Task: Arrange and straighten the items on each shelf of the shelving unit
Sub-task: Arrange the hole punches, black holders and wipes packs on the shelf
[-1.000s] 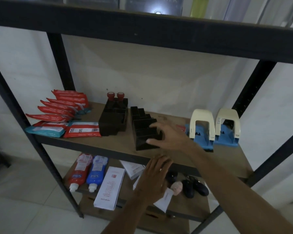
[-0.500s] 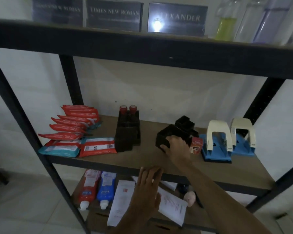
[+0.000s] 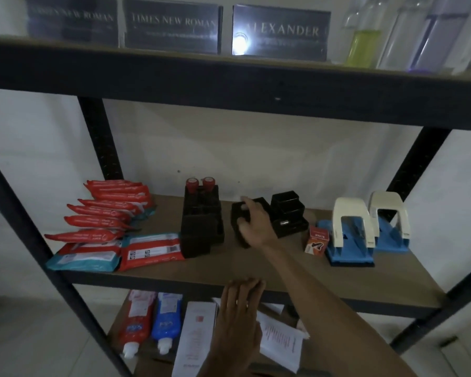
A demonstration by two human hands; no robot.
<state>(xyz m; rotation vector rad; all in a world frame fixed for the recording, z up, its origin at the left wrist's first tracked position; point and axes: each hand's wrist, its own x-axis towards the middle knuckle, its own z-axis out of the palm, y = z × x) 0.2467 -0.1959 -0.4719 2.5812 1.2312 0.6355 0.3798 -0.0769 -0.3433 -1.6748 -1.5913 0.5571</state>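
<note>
On the middle shelf (image 3: 256,265), my right hand (image 3: 253,227) grips the left end of a black tiered desk organizer (image 3: 287,213), which lies turned sideways. Left of it stands a second black organizer (image 3: 201,224) with two red-capped items at its back. My left hand (image 3: 238,319) hovers flat and empty at the shelf's front edge. Red wipe packs (image 3: 106,213) are fanned out at the far left. A small orange box (image 3: 317,240) stands beside two blue-and-cream hole punches (image 3: 350,232).
The top shelf carries dark name plates (image 3: 172,25) and clear bottles (image 3: 362,36). On the lower shelf lie a red tube (image 3: 135,322), a blue tube (image 3: 165,319), a white box (image 3: 193,338) and a printed sheet (image 3: 280,341). Black uprights frame both sides.
My right hand has turned the black organizer sideways and shifted it toward the back of the shelf. The small orange box is now uncovered. My view has tilted upward.
</note>
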